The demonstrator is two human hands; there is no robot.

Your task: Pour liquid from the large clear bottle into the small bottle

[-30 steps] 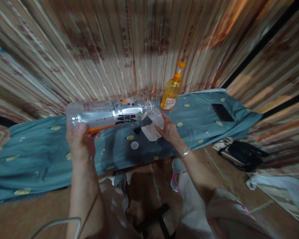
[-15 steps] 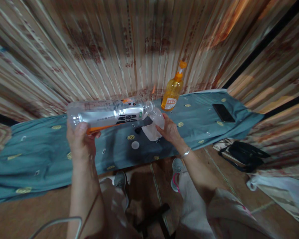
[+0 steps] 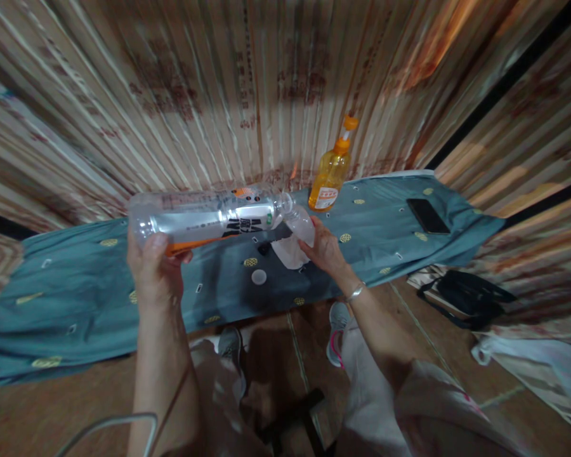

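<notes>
My left hand [image 3: 155, 273] is wrapped round the base end of a large clear plastic bottle [image 3: 204, 221] with a silver and orange label. The bottle lies nearly level in the air, its mouth pointing right and slightly up. In my right hand [image 3: 327, 249] is a small translucent container [image 3: 299, 226], tilted, its opening up against the bottle's mouth; its exact kind cannot be made out. Below them on the cloth are a white crumpled piece [image 3: 290, 254], a small black object [image 3: 264, 248] and a round whitish cap [image 3: 259, 277].
A pump bottle of yellow liquid [image 3: 330, 178] stands at the back of the bench, which has a teal patterned cloth [image 3: 90, 279]. A black phone [image 3: 428, 216] lies on the right. Striped curtains [image 3: 195, 95] hang behind. A black bag [image 3: 471, 297] is at the lower right.
</notes>
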